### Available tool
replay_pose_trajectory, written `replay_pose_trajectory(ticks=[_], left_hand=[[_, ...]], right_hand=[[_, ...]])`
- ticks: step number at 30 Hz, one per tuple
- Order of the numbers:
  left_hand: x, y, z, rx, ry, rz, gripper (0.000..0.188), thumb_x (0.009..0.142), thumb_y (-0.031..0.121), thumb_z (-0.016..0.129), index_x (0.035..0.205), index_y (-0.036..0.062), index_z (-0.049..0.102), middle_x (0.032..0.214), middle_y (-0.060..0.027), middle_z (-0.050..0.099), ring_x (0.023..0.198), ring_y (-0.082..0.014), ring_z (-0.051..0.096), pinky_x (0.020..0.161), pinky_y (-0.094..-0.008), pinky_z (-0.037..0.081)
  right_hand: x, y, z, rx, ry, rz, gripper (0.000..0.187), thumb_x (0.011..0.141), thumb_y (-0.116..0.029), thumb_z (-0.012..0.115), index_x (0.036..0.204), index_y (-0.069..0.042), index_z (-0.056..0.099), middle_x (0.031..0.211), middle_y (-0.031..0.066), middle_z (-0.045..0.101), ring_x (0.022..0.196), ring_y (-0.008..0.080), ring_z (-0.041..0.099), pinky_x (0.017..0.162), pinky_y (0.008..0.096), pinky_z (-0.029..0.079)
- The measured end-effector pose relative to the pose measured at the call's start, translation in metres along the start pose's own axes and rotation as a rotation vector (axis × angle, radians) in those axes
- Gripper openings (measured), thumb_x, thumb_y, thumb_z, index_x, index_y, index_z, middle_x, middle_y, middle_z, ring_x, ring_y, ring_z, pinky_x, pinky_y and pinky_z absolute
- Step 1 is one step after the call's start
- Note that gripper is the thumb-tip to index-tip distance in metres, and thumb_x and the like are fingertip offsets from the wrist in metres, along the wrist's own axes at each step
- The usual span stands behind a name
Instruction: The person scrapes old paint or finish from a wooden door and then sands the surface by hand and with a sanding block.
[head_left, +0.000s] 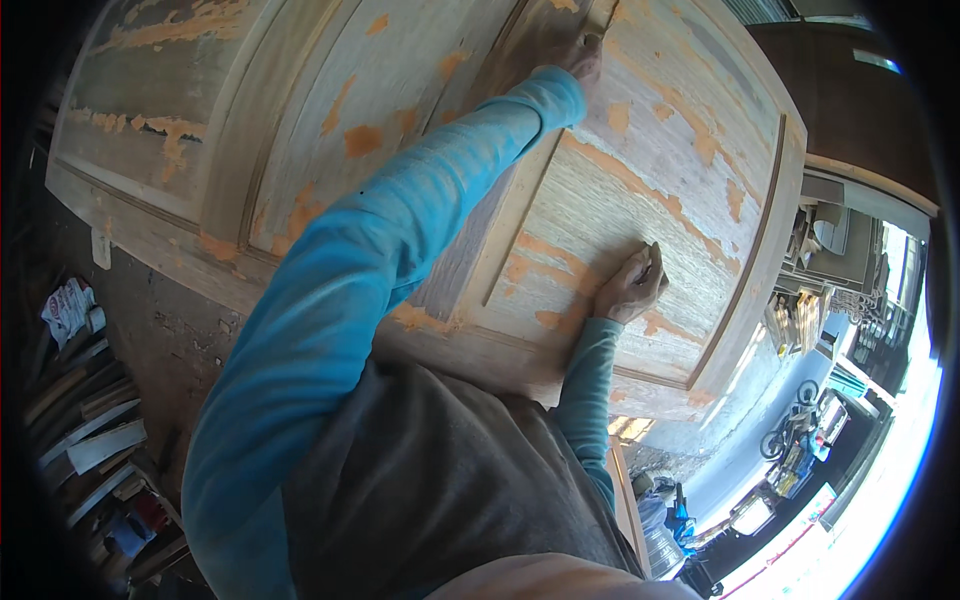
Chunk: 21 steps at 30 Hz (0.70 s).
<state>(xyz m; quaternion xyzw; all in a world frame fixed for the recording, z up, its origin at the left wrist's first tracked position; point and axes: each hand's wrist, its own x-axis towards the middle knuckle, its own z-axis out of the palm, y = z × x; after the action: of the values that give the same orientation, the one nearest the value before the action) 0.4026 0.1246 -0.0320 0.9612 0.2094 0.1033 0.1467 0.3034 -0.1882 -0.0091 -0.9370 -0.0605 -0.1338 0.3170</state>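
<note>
A large wooden panelled door (620,180) lies in front of me, its bare wood patched with orange filler. My left hand (586,62) is stretched to the far part of the door, against a moulding between panels. Its fingers look curled, and what they hold, if anything, is hidden. Closer to me, my right hand (632,284) rests on the right-hand panel with its fingers folded in. Anything inside that grip is too small to make out. Both arms wear dusty blue sleeves.
Stacked wood offcuts (100,440) and a white bag (68,310) are at the left on the floor. On the right are a motorbike (790,425), leaning boards (800,320) and a bright opening. The door's near edge meets my dark apron (450,470).
</note>
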Motion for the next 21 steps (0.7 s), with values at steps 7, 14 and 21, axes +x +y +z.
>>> replay_pose_trajectory(ticks=[7,14,21], left_hand=[[0.06,-0.023,0.032,-0.375,0.16,-0.037,0.033,0.1,0.01,0.047,0.131,0.0047,0.054,0.135,-0.0241,0.06,0.126,-0.0428,0.056,0.103,-0.0498,0.05],[0.107,-0.036,0.072,-0.063,-0.159,0.054,0.031,0.098,0.019,0.056,0.123,0.0046,0.067,0.122,-0.019,0.071,0.111,-0.0396,0.068,0.089,-0.0524,0.053],[0.068,-0.087,0.154,0.379,0.566,0.371,0.024,0.094,0.017,0.06,0.101,0.0112,0.082,0.102,-0.0087,0.08,0.086,-0.0317,0.076,0.056,-0.0577,0.053]], right_hand=[[0.0,0.0,0.001,0.054,0.003,0.048,0.037,0.102,-0.024,0.059,0.131,-0.001,0.067,0.107,0.0144,0.061,0.102,0.027,0.061,0.089,0.0377,0.052],[-0.002,0.006,-0.001,0.033,-0.01,0.08,0.036,0.1,-0.021,0.06,0.13,-0.002,0.067,0.11,0.014,0.062,0.105,0.0269,0.06,0.09,0.038,0.052],[0.004,-0.002,0.0,0.038,-0.036,0.039,0.035,0.1,-0.016,0.059,0.13,-0.002,0.067,0.113,0.0158,0.063,0.107,0.0287,0.06,0.092,0.0386,0.053]])
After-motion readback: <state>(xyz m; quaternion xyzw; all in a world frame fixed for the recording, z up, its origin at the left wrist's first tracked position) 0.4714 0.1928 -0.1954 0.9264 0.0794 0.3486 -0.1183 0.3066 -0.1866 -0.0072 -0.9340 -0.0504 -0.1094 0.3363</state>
